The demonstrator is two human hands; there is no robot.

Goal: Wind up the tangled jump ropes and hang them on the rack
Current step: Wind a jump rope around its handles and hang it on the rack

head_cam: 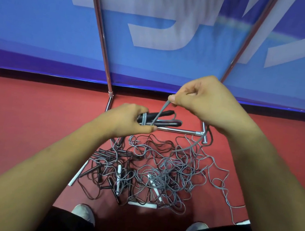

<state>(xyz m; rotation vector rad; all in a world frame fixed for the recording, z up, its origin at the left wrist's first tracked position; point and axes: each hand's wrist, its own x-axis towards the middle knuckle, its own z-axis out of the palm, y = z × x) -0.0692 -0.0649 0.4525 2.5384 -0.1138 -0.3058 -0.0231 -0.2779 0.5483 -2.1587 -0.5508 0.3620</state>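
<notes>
left hand point(131, 120): fingers curled tight round two long black jump-rope handles point(166, 119), lying sideways, tips pointing right | right hand point(204, 101): pinches thin grey cord point(160, 113) just above them | cord drops to tangled rope pile point(159, 171) on red floor point(29, 117), near its far edge

rack uprights point(100, 23) cut off at top, black handles point(168, 122) partly hidden in left hand point(127, 119), banner lettering point(160, 28) blurred

Our left hand point(127, 121) grips two black handles point(166, 120) wound with grey cord point(161, 112); our right hand point(204, 103), at one o'clock from it, pinches that cord. Tangled ropes point(155, 172) heap at six o'clock, chrome rack point(100, 23) at twelve.
</notes>
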